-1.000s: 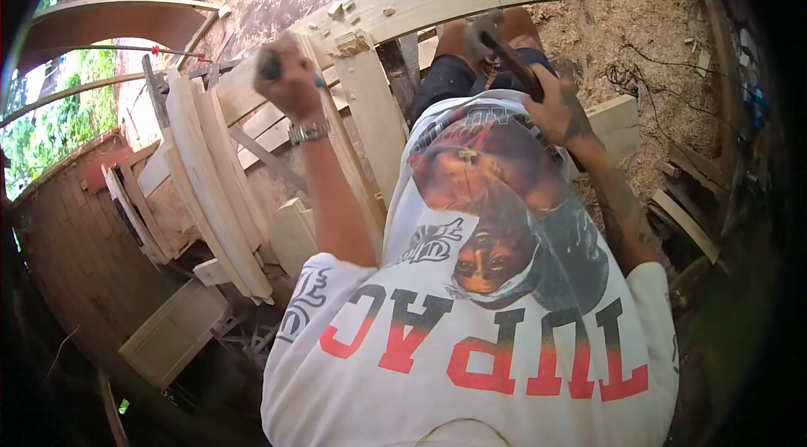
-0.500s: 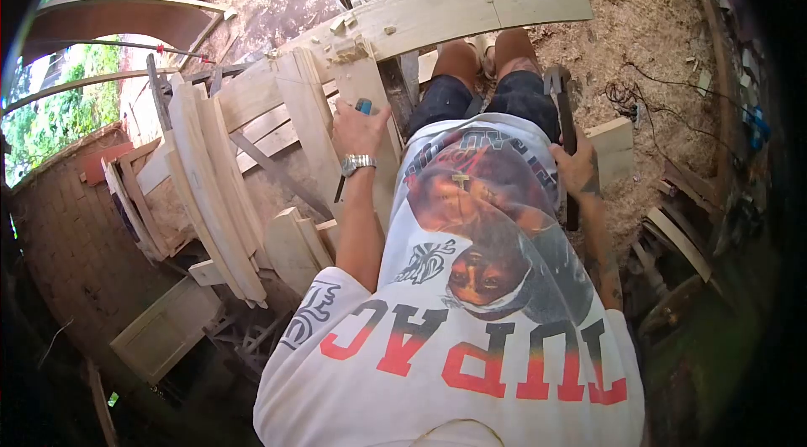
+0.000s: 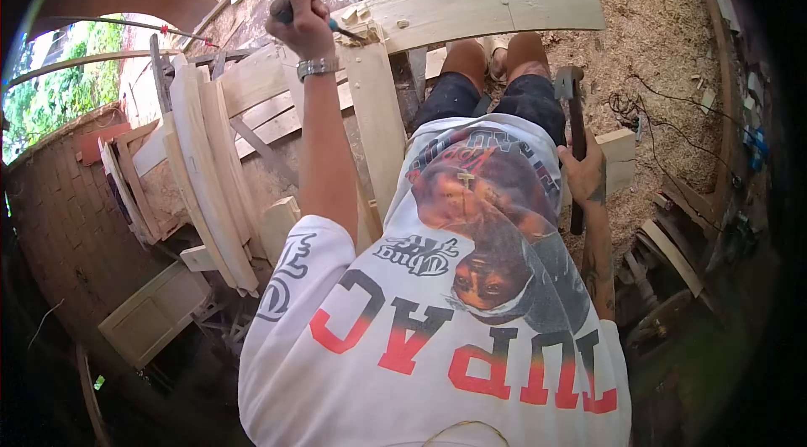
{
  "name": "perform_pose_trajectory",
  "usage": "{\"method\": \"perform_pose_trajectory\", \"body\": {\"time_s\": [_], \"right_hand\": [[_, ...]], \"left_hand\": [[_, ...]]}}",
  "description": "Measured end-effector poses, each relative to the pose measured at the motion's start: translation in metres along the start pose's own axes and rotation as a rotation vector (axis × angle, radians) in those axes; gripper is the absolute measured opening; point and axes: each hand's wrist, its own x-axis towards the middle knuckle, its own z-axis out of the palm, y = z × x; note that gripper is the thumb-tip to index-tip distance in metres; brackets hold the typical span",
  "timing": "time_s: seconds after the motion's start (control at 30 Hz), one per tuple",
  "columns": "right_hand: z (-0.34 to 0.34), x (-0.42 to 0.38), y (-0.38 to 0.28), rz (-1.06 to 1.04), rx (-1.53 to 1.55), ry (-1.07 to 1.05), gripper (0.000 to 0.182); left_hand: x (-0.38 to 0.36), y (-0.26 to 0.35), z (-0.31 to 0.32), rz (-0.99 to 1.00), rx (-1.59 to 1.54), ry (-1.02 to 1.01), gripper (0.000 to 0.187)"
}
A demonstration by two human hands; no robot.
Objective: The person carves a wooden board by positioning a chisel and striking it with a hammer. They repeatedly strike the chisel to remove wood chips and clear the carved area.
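My left hand [image 3: 304, 25] is wrapped round the dark handle of a chisel [image 3: 345, 31]. The chisel's blade points right, its tip at or just over the chipped joint where an upright board [image 3: 376, 115] meets a long curved plank [image 3: 504, 5]. Small wood chips [image 3: 363, 18] lie around that spot. Down at my right side, my right hand [image 3: 583, 171] grips a hammer [image 3: 577, 123] by its handle, with the metal head upward. The hammer is apart from the boards.
Several curved boards [image 3: 202, 161] stand stacked on the left. A short wood piece [image 3: 620, 157] shows behind my right hand. Black cables [image 3: 643, 111] lie on the shavings-covered floor [image 3: 647, 35] at right. A pale panel [image 3: 155, 312] rests at lower left.
My left hand has moved forward and left from beside the upright board, turning the chisel so its blade points to the joint. My right hand with the hammer has barely shifted.
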Motion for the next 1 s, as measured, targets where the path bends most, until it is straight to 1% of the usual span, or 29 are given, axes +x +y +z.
{"method": "perform_pose_trajectory", "body": {"time_s": [0.07,0.17,0.27,0.37,0.4,0.43,0.5,0.53,0.57,0.6,0.63,0.67,0.73,0.8,0.83,0.87,0.9,0.93,0.97,1.0], "right_hand": [[-0.002,-0.002,0.004,0.022,0.004,-0.01,0.033],[-0.006,-0.003,0.002,0.06,-0.029,-0.025,0.025],[-0.009,-0.002,-0.011,0.058,-0.04,-0.008,0.025],[-0.002,0.014,-0.017,-0.049,-0.086,0.002,0.042],[0.003,0.022,-0.024,-0.149,-0.06,0.035,0.043],[0.01,0.028,-0.042,-0.238,-0.03,0.071,0.043],[0.012,0.043,-0.111,-0.309,0.013,-0.003,0.033],[0.006,0.039,-0.158,-0.314,0.011,-0.074,0.032],[0.009,0.049,-0.184,-0.5,0.061,-0.085,0.03],[0.013,0.053,-0.214,-0.74,0.013,0.021,0.027],[0.017,0.055,-0.245,-0.892,0.059,0.066,0.028],[0.007,0.045,-0.287,-0.918,0.223,0.018,0.026],[-0.024,0.04,-0.33,-1.035,0.436,-0.22,0.021],[-0.003,0.055,-0.332,-1.182,0.406,-0.226,0.022],[0.043,0.066,-0.317,-1.235,0.326,-0.036,0.024],[0.078,0.074,-0.302,-1.28,0.245,0.161,0.026],[0.082,0.076,-0.276,-1.092,-0.144,0.028,0.022],[0.107,0.096,-0.247,-1.005,-0.487,-0.138,0.021],[0.112,0.1,-0.238,-0.991,-0.442,-0.181,0.015],[0.104,0.095,-0.244,-1.013,-0.41,-0.163,0.017]], "left_hand": [[0.0,-0.009,-0.002,-0.023,0.003,-0.025,0.029],[-0.005,-0.023,-0.01,-0.036,0.0,-0.018,0.027],[-0.007,-0.03,-0.014,-0.042,-0.016,-0.003,0.026],[-0.013,-0.034,-0.014,0.011,0.014,0.0,0.024],[-0.015,-0.035,-0.013,0.037,0.031,-0.009,0.024],[-0.019,-0.034,-0.015,0.031,0.03,-0.003,0.023],[-0.02,-0.033,-0.009,0.029,0.021,-0.02,0.023],[-0.024,-0.026,-0.001,0.033,0.046,0.017,0.03],[-0.023,-0.03,-0.006,-0.042,0.007,0.027,0.03],[-0.023,-0.034,-0.01,-0.025,0.023,-0.001,0.026],[-0.025,-0.035,-0.011,-0.009,0.037,-0.025,0.023],[-0.029,-0.03,-0.011,-0.037,0.015,-0.07,0.028],[-0.018,-0.055,-0.018,0.106,-0.136,-0.045,0.032],[-0.013,-0.071,-0.033,0.252,0.14,-0.08,0.032],[-0.01,-0.078,-0.04,0.329,0.272,-0.083,0.033],[-0.024,-0.061,-0.025,0.104,0.184,-0.031,0.032],[-0.026,-0.063,-0.024,0.1,0.184,-0.055,0.029],[-0.023,-0.071,-0.035,0.216,0.291,-0.097,0.028],[-0.019,-0.081,-0.038,0.366,0.405,-0.148,0.029],[-0.015,-0.085,-0.044,0.469,0.48,-0.185,0.032]]}}
